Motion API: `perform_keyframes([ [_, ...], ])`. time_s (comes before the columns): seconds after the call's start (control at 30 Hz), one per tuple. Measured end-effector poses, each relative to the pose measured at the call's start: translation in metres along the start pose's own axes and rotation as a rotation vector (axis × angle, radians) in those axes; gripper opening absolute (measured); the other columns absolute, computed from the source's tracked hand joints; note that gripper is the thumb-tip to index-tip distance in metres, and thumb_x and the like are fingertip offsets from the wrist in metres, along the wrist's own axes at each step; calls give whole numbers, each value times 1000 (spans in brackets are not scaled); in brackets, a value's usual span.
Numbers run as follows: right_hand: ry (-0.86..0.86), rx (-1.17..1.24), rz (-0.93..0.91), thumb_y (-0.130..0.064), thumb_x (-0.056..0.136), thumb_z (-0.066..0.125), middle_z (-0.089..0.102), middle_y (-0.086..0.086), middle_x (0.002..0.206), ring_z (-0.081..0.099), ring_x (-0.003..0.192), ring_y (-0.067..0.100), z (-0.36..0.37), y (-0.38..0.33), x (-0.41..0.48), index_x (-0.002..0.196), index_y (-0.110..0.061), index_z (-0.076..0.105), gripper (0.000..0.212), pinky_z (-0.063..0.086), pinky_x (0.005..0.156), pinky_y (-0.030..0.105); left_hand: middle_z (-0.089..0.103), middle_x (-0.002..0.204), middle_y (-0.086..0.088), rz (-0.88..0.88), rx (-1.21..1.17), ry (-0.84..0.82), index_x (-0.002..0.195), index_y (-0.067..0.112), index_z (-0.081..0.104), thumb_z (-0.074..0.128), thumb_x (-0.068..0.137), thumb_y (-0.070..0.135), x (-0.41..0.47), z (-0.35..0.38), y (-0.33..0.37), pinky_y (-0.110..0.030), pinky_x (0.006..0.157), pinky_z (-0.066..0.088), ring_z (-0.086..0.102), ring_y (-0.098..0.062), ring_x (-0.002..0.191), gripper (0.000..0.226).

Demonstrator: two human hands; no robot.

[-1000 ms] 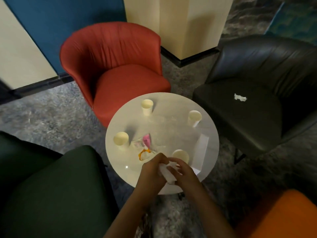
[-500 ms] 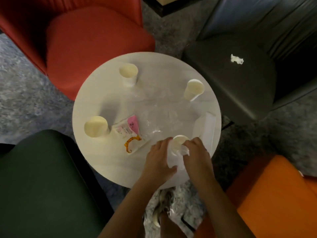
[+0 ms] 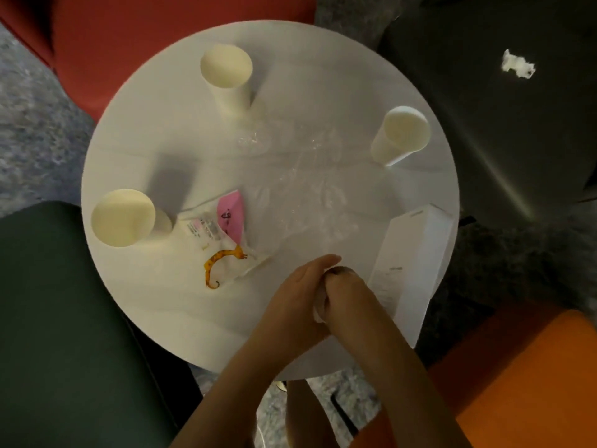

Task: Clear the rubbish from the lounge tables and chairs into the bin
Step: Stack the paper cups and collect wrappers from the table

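On the near side of the round white table [image 3: 181,318], my left hand [image 3: 297,286] and my right hand [image 3: 349,292] are pressed together around a white paper cup [image 3: 319,307], which is mostly hidden; only a sliver shows between them. Three more paper cups stand upright: one at the far side [image 3: 226,64], one at the right [image 3: 405,127], one at the left [image 3: 122,218]. A flat wrapper [image 3: 226,240] with a pink patch and an orange giraffe lies left of my hands. Crumpled clear plastic [image 3: 310,195] lies mid-table. A white scrap [image 3: 517,64] sits on the black chair [image 3: 500,140].
A long white box [image 3: 413,253] lies along the table's right edge, close to my right hand. Chairs ring the table: red [image 3: 145,27] at the far side, dark green [image 3: 64,334] on the left, orange [image 3: 533,383] at the near right. Grey carpet shows between them.
The view has dropped closer over the table. My hands brought a crumpled white tissue to the near cup and have closed around the cup, hiding it.
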State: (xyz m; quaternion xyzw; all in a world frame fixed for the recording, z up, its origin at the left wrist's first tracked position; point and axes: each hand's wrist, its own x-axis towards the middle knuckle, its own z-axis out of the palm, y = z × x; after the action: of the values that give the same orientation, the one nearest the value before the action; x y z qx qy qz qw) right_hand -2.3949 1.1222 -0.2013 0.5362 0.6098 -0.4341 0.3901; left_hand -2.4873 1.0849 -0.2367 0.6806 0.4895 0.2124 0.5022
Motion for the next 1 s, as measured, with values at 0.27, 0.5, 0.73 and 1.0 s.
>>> perform_keyframes([
  [0.27, 1062, 609, -285, -17, 87, 61, 70, -2, 97, 63, 83, 10, -64, 25, -47, 104, -20, 66, 18, 50, 73, 17, 60, 103, 14, -146, -7, 329, 107, 40, 44, 85, 57, 16, 6, -32, 15, -20, 75, 47, 59, -6, 94, 69],
  [0.5, 663, 321, -35, -51, 67, 75, -8, 9, 156, 3, 141, 36, -96, 0, 44, 146, -32, -3, 112, 24, 108, 50, 61, 107, 15, -273, -19, 569, 118, 26, 49, 85, 60, 28, 8, -83, 16, -23, 76, 48, 59, -7, 96, 69],
  [0.73, 973, 375, -58, -13, 77, 69, 47, 9, 120, 42, 109, 27, -54, -20, 69, 118, -15, 51, 45, 39, 86, 32, 59, 113, 18, -303, -5, 548, 120, 31, 48, 85, 61, 24, 2, -94, 3, -22, 79, 48, 56, -5, 101, 69],
  [1.0, 1083, 732, -376, -5, 75, 71, 54, -1, 90, 55, 75, 7, -72, -17, 4, 89, -16, 52, 26, 42, 61, 4, 58, 108, 15, -297, -11, 484, 115, 30, 45, 82, 61, 26, 13, -98, 5, -21, 73, 48, 57, -9, 97, 66],
])
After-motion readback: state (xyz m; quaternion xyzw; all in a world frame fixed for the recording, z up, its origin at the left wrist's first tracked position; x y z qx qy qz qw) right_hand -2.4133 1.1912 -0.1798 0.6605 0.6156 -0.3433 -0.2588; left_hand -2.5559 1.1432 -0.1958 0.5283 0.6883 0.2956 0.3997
